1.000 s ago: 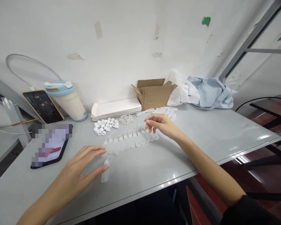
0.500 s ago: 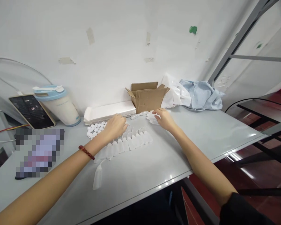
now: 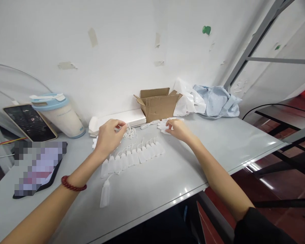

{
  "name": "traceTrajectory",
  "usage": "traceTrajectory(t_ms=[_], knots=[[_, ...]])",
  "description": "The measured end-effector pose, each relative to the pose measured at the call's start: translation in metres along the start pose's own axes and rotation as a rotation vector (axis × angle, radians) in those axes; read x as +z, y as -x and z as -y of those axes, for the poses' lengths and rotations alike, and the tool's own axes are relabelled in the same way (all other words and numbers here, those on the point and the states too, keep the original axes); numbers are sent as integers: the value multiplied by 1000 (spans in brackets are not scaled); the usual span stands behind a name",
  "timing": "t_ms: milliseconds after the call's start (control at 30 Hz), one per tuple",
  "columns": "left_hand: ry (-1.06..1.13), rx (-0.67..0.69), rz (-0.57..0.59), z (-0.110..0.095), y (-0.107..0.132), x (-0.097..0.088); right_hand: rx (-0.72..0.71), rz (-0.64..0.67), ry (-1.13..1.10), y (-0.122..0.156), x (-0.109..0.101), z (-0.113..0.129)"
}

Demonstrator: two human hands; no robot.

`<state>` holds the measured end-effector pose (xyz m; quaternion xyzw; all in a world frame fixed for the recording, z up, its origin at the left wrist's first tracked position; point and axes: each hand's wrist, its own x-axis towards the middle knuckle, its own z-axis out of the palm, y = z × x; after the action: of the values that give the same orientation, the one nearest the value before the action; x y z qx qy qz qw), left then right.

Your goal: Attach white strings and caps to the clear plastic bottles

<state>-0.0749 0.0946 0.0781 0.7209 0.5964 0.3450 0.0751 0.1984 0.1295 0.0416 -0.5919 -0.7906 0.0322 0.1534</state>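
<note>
My left hand [image 3: 110, 137] is raised over the back left of the table, thumb and forefinger pinched at a tiny white bit too small to name. Just past its fingertips lies a tangle of thin white cords [image 3: 130, 133]. My right hand [image 3: 180, 131] is closed in a curl at a cluster of flat white pieces [image 3: 163, 125]; what its fingers grip is hidden. A slanting row of white bottle-shaped tags [image 3: 129, 158], each with a thin string, lies between my hands. One more such tag [image 3: 105, 194] lies apart, nearer the front edge.
Behind are a stack of white card [image 3: 117, 119], an open cardboard box [image 3: 159, 108], a white plastic bag [image 3: 188, 100] and a light blue cloth bundle [image 3: 217, 101]. At left, a cup [image 3: 62, 117] with a blue lid stands beside a cabled phone [image 3: 29, 122]. A clear slim item [image 3: 149, 124] lies before the box.
My left hand has shifted left and turned, its pinched fingertips now showing and the cord tangle uncovered. My right hand has stayed at the white cluster, its fingers curled a little more.
</note>
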Motion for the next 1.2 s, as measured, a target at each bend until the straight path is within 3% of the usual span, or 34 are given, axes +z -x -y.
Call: traceTrajectory(t_ms=[167, 367, 500, 600, 733, 867, 1000, 1200], knots=[[407, -298, 71, 10, 34, -18, 40, 75, 54, 2, 2, 0], [730, -433, 106, 24, 57, -11, 23, 100, 56, 4, 6, 4], [806, -473, 132, 17, 62, -11, 10, 52, 19, 4, 5, 7], [858, -505, 182, 11, 64, -11, -42, -29, -66, 9, 9, 24], [927, -508, 241, 7, 67, -9, -366, -121, -498, 28, 20, 63], [978, -488, 293, 4, 69, -9, -518, -153, -645, 48, 27, 93], [964, -463, 345, -1, 70, -8, -542, -165, -687, 54, 29, 99], [858, -400, 333, -5, 72, -6, -563, -146, -722, 53, 31, 96]])
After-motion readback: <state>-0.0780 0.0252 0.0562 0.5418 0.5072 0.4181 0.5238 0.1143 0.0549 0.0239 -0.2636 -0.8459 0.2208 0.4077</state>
